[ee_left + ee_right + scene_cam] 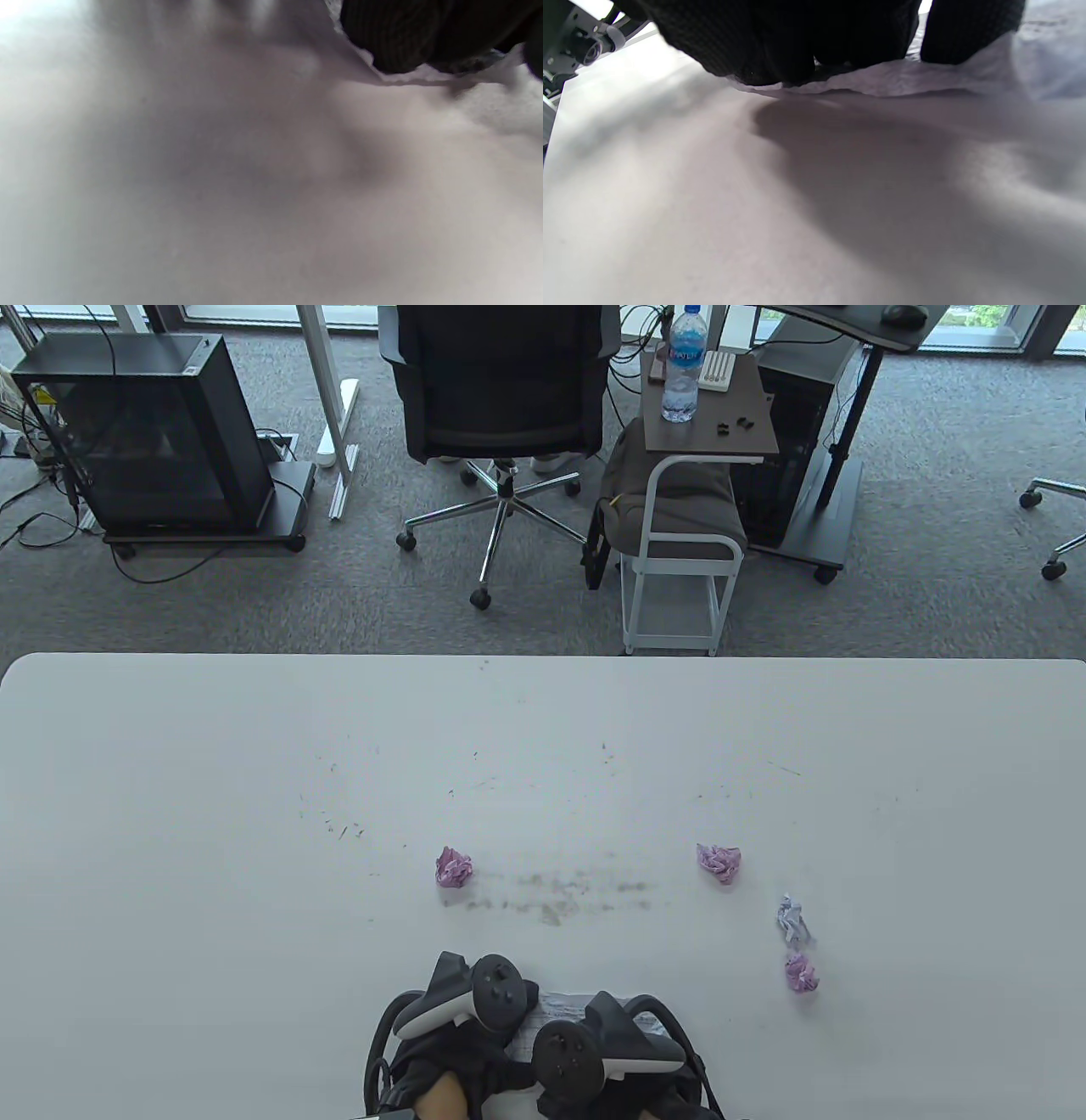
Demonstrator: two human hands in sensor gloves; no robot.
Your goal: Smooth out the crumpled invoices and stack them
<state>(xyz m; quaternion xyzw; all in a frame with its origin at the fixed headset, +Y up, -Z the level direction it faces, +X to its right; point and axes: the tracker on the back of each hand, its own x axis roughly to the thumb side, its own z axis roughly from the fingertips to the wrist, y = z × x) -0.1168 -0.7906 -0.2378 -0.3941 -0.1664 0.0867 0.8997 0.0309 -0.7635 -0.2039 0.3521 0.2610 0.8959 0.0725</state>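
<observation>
A white invoice (562,1006), partly spread out, lies at the table's near edge under both hands. My left hand (472,1011) and right hand (599,1045) sit side by side on it, with the trackers hiding the fingers. In the left wrist view, gloved fingertips (398,38) press on the paper's wrinkled edge (424,79). In the right wrist view, fingertips (780,46) press on the paper (903,78), whose edge stands slightly off the table. Crumpled balls lie apart: pink (453,867), pink (719,862), white-blue (792,920), pink (801,972).
The white table (254,814) has scuff marks near its middle (560,895). Beyond its far edge stand an office chair (501,407), a small side table with a water bottle (684,364) and a black cabinet (144,432).
</observation>
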